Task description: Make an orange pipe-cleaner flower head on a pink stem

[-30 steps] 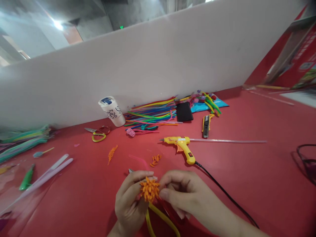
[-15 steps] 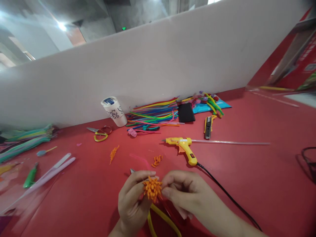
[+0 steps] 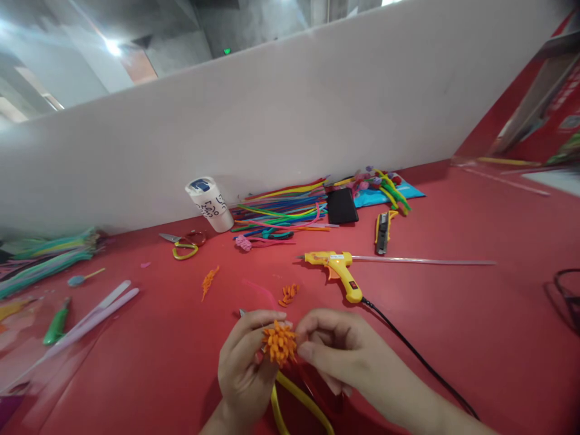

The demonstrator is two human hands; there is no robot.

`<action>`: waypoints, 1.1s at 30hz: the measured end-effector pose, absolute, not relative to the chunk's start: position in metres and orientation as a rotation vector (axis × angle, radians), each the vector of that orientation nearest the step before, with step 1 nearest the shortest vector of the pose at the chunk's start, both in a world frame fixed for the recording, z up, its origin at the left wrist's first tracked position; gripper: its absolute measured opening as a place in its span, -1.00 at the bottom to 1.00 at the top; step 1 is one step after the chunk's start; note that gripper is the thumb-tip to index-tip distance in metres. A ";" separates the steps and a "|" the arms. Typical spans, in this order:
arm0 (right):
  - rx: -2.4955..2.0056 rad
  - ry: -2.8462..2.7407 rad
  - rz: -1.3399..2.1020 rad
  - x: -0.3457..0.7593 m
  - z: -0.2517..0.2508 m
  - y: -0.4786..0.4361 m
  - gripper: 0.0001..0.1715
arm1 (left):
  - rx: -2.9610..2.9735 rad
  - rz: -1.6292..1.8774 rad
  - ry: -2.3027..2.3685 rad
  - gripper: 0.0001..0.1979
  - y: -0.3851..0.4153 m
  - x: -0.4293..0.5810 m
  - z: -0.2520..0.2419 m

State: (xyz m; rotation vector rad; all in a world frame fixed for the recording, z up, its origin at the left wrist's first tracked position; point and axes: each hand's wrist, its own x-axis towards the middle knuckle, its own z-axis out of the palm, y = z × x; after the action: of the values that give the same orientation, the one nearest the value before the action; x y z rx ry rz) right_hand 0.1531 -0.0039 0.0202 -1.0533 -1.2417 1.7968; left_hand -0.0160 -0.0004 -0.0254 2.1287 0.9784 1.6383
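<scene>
Between my hands is an orange flower [image 3: 280, 343] with many short pointed petals. My left hand [image 3: 247, 356] is closed round its underside. At the flower's right edge, my right hand [image 3: 344, 350] pinches with thumb and forefinger; whether a petal is between the fingertips is too small to tell. Under my hands lie scissors with yellow and red handles [image 3: 301, 396], partly hidden. Just beyond are a small pile of orange petal pieces [image 3: 289, 294] and, to the left, another orange piece [image 3: 209, 282].
A yellow glue gun [image 3: 338, 269] with a clear stick and black cord lies ahead on the right. Farther back are a utility knife [image 3: 383, 232], coloured pipe cleaners [image 3: 281, 205], a white cup [image 3: 211, 205] and scissors [image 3: 185, 251]. Left lies a green-handled tool [image 3: 57, 323].
The flower has tilted slightly in my left hand, so its petals face a little differently. My right fingers stay at its right edge.
</scene>
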 end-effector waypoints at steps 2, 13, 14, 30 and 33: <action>-1.058 -1.236 1.807 0.153 0.021 -0.003 -0.71 | 2.124 1.639 1.003 -0.85 0.000 -0.015 -0.025; -1.070 -1.230 1.831 0.153 0.021 -0.005 -0.76 | 2.142 1.643 0.998 -0.91 0.000 -0.013 -0.021; -1.064 -1.236 1.831 0.153 0.021 -0.005 -0.77 | 2.141 1.645 0.987 -0.92 0.000 -0.013 -0.021; -1.026 -1.225 1.808 0.152 0.020 -0.005 -0.73 | 2.101 1.626 0.963 -0.87 -0.001 -0.014 -0.024; -1.020 -1.231 1.802 0.151 0.021 -0.005 -0.75 | 2.087 1.624 0.967 -0.85 -0.001 -0.013 -0.023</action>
State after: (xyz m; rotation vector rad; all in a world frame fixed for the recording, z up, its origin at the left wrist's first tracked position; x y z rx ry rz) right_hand 0.1514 -0.0047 0.0213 -1.0198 -1.2312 1.8023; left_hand -0.0134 -0.0010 -0.0232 2.0872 0.9671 1.6235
